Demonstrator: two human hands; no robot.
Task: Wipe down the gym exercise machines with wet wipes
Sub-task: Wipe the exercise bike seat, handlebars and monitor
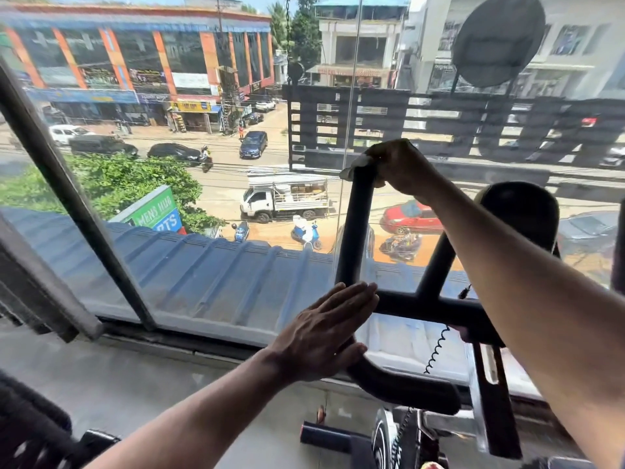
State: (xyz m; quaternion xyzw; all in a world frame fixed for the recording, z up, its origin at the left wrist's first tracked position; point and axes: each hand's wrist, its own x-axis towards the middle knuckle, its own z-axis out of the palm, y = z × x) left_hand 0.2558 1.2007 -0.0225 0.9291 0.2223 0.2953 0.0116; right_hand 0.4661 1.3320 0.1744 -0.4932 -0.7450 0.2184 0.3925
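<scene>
By the window (203, 282), right hand (399, 167) grips wipe (355, 165) atop handlebar (355, 231); left hand (324, 333) flat.

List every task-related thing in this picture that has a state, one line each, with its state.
Right hand: fingers curled over the handlebar top, gripping the wet wipe.
Wet wipe: bunched, pressed on the bar end.
Left hand: fingers straight, flat against the handlebar.
Handlebar: upright, black.
Coiled cable: hanging.
</scene>
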